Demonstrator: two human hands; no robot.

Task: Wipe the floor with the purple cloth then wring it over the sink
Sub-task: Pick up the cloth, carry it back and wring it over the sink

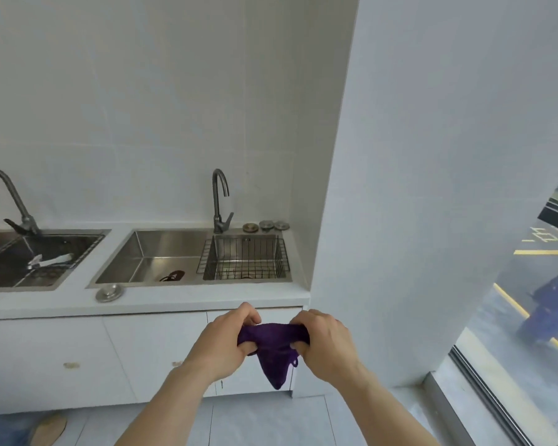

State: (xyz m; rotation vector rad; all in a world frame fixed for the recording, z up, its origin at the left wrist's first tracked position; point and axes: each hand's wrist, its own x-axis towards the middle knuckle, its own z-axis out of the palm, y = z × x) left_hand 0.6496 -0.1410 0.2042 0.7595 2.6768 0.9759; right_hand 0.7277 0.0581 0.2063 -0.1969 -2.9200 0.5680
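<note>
The purple cloth (275, 350) is bunched between both hands, in front of the white cabinet and below the counter edge. My left hand (227, 341) grips its left end and my right hand (324, 342) grips its right end. A loose corner of the cloth hangs down between them. The steel double sink (149, 252) lies in the counter beyond the hands, with its tap (220, 201) behind it. The grey tiled floor (271, 423) shows under my forearms.
A wire basket (245, 257) sits in the sink's right bowl, and a dark object lies in the left bowl. A second sink (39, 259) is at the left. A strainer lid (109, 291) rests on the counter. A wall (432, 188) and a glass window (529, 317) stand to the right.
</note>
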